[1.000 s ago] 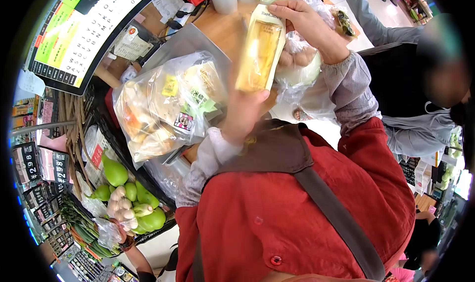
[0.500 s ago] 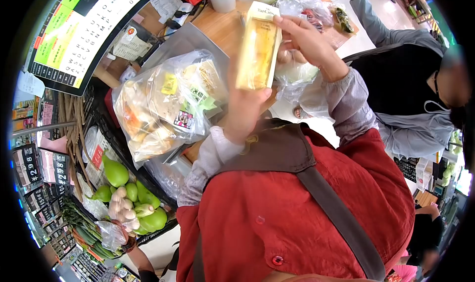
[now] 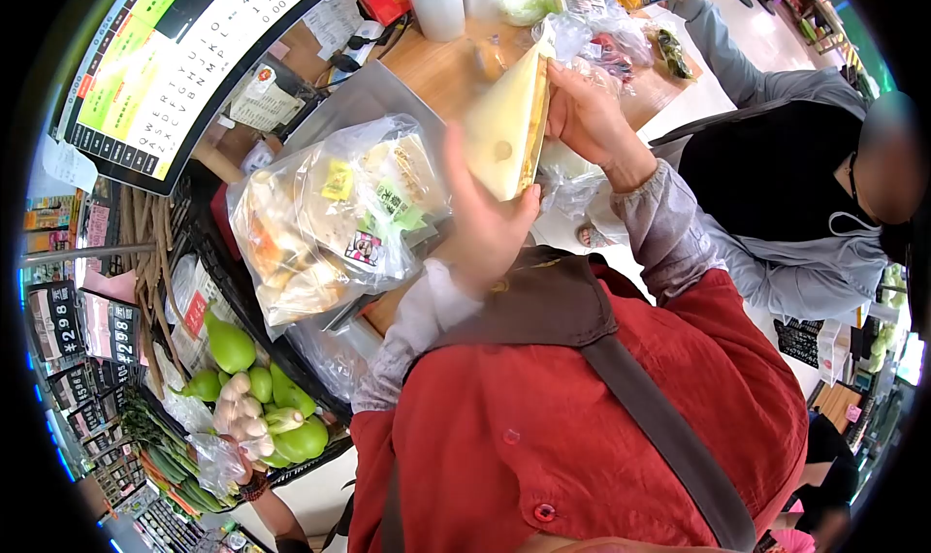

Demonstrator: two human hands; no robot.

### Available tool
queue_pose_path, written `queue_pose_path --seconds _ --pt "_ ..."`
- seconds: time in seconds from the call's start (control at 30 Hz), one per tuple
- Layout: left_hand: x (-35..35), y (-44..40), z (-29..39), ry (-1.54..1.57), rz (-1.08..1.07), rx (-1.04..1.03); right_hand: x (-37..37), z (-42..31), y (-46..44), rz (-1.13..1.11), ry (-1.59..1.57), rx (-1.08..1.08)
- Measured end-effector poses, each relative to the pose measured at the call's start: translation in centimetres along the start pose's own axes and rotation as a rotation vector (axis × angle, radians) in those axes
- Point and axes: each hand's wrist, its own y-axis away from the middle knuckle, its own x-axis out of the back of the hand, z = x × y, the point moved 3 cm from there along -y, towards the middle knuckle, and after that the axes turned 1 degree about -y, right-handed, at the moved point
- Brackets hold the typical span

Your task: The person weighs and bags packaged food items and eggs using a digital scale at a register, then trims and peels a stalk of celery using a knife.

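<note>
Box (image 3: 504,131), pale yellow, is held up and tilted between the person's two hands, above the near part of the wooden counter (image 3: 432,73). Left of the counter stands a screen (image 3: 184,63) with a keyboard display. Smaller than that, a clear bag (image 3: 335,219) of packed food lies on a grey plate (image 3: 412,93), just beside the left forearm. The right hand (image 3: 593,122) is closed on the box's right edge, thumb and fingers pinching it above the middle. The left hand (image 3: 490,214) is slightly blurred and about half spread: fingers reach up along the box's left edge, the thumb lies at its lower corner, and the lower end sits between them. Whether those fingers press on it, I cannot tell. Smallest is a round mark (image 3: 503,150) on the box's broad face.
</note>
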Motion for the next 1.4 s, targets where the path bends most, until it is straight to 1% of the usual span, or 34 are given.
queue_pose_path --seconds 0.07,0.17,0.3,0.37,0.4,0.43,0.5,0.57,0.6,0.63,0.7,0.73,0.8,0.83,0.87,0.9,0.93,0.97,1.0,1.03,1.07,1.1,1.13,1.17,1.2,1.23,1.27,1.3,1.33,1.37,1.4 --pt "-0.1 0.0 0.1 0.003 0.013 -0.013 0.3 0.4 -0.3 -0.089 -0.083 0.007" --pt "0.0 0.0 0.2 -0.029 0.013 -0.018 0.4 0.5 -0.4 -0.123 -0.101 -0.009" --pt "-0.1 -0.1 0.2 -0.03 0.026 -0.036 0.8 0.9 -0.9 -0.1 -0.119 -0.009" --pt "0.0 -0.1 0.2 0.046 0.038 0.037 0.5 0.9 -0.8 -0.172 -0.105 0.002" --pt "-0.1 -0.3 0.2 0.112 0.047 0.08 0.3 0.8 -0.7 -0.082 -0.083 0.032" --pt "-0.1 -0.4 0.4 0.177 0.059 0.122 0.8 0.8 -0.9 -0.04 0.006 0.042" --pt "-0.2 -0.6 1.1 0.28 0.095 0.254 1.9 1.5 -1.6 0.066 0.149 -0.054" --pt "0.2 -0.8 0.1 0.43 0.106 0.28 1.5 1.7 -1.7 0.029 0.181 -0.035" --pt "0.4 -0.7 -0.3 0.332 0.078 0.297 0.4 1.3 -1.3 0.037 0.246 0.019" --pt "0.3 -0.7 -0.2 0.333 0.069 0.297 -0.4 1.0 -1.4 0.066 0.262 -0.025" --pt "0.1 -0.9 -0.1 0.41 0.145 0.462 -2.1 -1.4 -0.5 0.185 0.382 -0.225" --pt "0.0 -0.9 -0.1 0.424 0.167 0.47 -1.2 -0.4 -1.8 0.188 0.379 -0.224" --pt "0.0 -1.0 0.4 0.384 0.163 0.506 1.4 2.7 -5.8 0.137 0.093 -0.221" --pt "0.1 -1.0 0.8 0.345 0.161 0.537 1.7 2.6 -6.6 0.137 0.092 -0.22" --pt "0.4 -0.9 1.5 0.286 0.155 0.559 1.8 1.3 -7.3 0.095 0.432 0.134" --pt "0.6 -0.8 1.8 0.237 0.165 0.516 2.0 0.8 -8.6 0.055 0.599 0.305" --pt "1.1 -0.9 2.5 0.241 0.111 0.521 2.2 0.3 -9.7 0.042 0.761 0.485" --pt "1.7 -1.0 3.4 0.242 0.065 0.529 3.4 1.2 -12.7 0.127 0.68 0.194" --pt "2.3 -0.7 4.5 0.234 0.087 0.537 4.6 2.6 -15.1 0.202 0.595 -0.102" --pt "2.9 -0.6 5.9 0.139 0.115 0.42 4.8 3.2 -16.2 0.245 0.643 -0.152" --pt "3.4 -0.4 7.0 0.046 0.14 0.3 4.9 4.2 -16.7 0.258 0.647 -0.16" --pt "3.8 0.0 7.5 0.042 0.157 0.304 4.8 4.7 -17.0 0.275 0.654 -0.166" --pt "4.6 0.6 8.4 -0.136 0.253 0.2 4.9 5.8 -17.5 0.262 0.654 -0.175" --pt "5.4 1.2 9.1 -0.315 0.345 0.097 5.1 6.9 -18.1 0.269 0.745 -0.082" --pt "6.1 1.8 9.0 -0.323 0.36 0.105 5.0 7.7 -18.5 0.273 0.835 0.013" --pt "7.0 2.5 9.0 -0.381 0.422 0.048 5.1 8.7 -19.0 0.256 0.833 0.002" --pt "7.6 3.1 9.0 -0.44 0.481 -0.008 5.5 9.5 -19.4 0.316 0.716 0.008" --pt "7.6 3.2 8.9 -0.45 0.495 0.002 6.1 10.3 -19.7 0.377 0.599 0.013" --pt "7.8 3.4 8.7 -0.502 0.553 0.038 8.1 11.2 -21.1 0.371 0.648 0.01" --pt "7.9 3.5 8.6 -0.555 0.612 0.074 9.3 11.3 -22.0 0.344 0.689 0.13" --pt "8.5 3.8 7.9 -0.601 0.616 0.071 5.7 5.1 -17.7 0.315 0.993 0.07"
